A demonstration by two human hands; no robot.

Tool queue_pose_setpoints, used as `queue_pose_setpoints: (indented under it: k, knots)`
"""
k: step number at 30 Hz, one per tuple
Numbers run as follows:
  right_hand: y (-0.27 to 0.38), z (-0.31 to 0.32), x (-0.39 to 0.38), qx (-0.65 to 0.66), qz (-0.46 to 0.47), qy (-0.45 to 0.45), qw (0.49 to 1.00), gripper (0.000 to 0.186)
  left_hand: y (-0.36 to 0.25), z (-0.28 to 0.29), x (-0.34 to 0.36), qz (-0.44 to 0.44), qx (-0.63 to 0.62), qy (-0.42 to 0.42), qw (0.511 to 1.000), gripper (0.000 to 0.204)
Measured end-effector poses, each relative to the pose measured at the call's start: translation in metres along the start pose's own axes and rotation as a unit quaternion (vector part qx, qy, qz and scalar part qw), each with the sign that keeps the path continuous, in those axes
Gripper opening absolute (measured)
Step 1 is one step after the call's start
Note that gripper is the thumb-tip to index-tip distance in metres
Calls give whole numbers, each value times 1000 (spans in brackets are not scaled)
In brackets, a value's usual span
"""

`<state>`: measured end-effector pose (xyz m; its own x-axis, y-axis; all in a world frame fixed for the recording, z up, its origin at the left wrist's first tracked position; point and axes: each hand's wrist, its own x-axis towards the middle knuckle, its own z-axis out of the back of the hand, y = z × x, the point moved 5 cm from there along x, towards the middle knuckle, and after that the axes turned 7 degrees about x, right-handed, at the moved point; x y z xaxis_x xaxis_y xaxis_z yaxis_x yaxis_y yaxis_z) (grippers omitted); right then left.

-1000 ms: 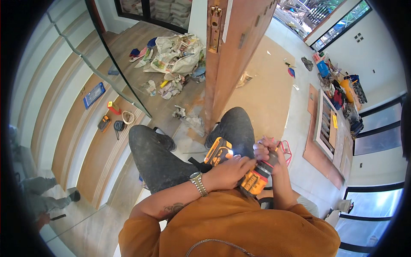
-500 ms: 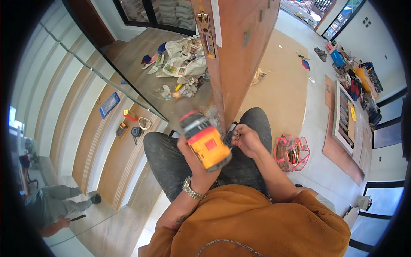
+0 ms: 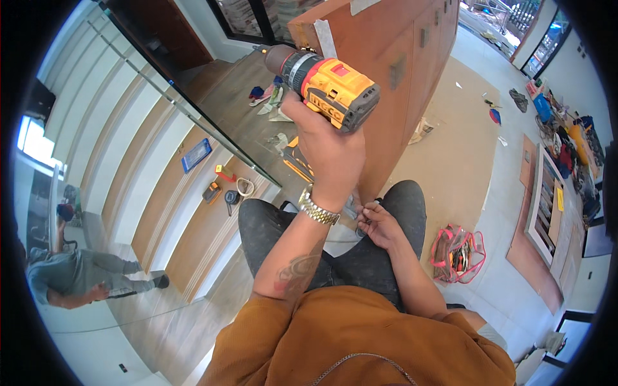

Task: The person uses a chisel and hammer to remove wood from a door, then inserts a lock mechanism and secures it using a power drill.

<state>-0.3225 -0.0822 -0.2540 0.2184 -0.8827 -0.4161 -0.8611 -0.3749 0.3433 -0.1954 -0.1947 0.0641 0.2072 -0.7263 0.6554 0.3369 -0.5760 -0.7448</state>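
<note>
My left hand [image 3: 331, 151] is wrapped round the grip of a yellow and black cordless drill [image 3: 341, 87], raised beside the upper part of a brown wooden door [image 3: 380, 64]. The drill's chuck points away to the upper left, and its body covers most of the door's narrow edge. Lower down, between my knees and near the foot of the door, my right hand [image 3: 381, 226] has its fingers drawn together. Whatever lies in those fingertips is too small to name. A strip of white tape [image 3: 326, 40] sticks to the door.
On the wooden steps at left lie a blue case [image 3: 196, 156], a tape measure [image 3: 232, 198] and a roll of tape [image 3: 245, 186]. A glass panel [image 3: 212, 128] borders them. Right of my knee stands a clear, pink-edged tool bag [image 3: 458, 254]. A framed panel [image 3: 544, 206] lies farther right.
My left hand has lifted the drill from between my knees up to the door's upper edge. My right hand has moved slightly down, apart from the drill. The view has shifted.
</note>
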Motion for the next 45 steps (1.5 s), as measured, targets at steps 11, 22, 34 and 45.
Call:
queue_pose_setpoints:
  k: [11, 22, 34, 45]
  knots:
    - [17, -31, -37, 172, 59, -64, 981, 16, 43, 110, -126, 1, 139, 245, 960, 80]
    - [25, -176, -42, 92, 94, 95, 987, 16, 37, 156, -170, 97, 7, 339, 936, 68]
    - [20, -186, -58, 79, 131, 54, 987, 20, 34, 165, -164, 56, -4, 300, 952, 68]
    - [36, -224, -42, -3, 45, 55, 997, 31, 23, 149, -141, 124, -72, 223, 964, 62]
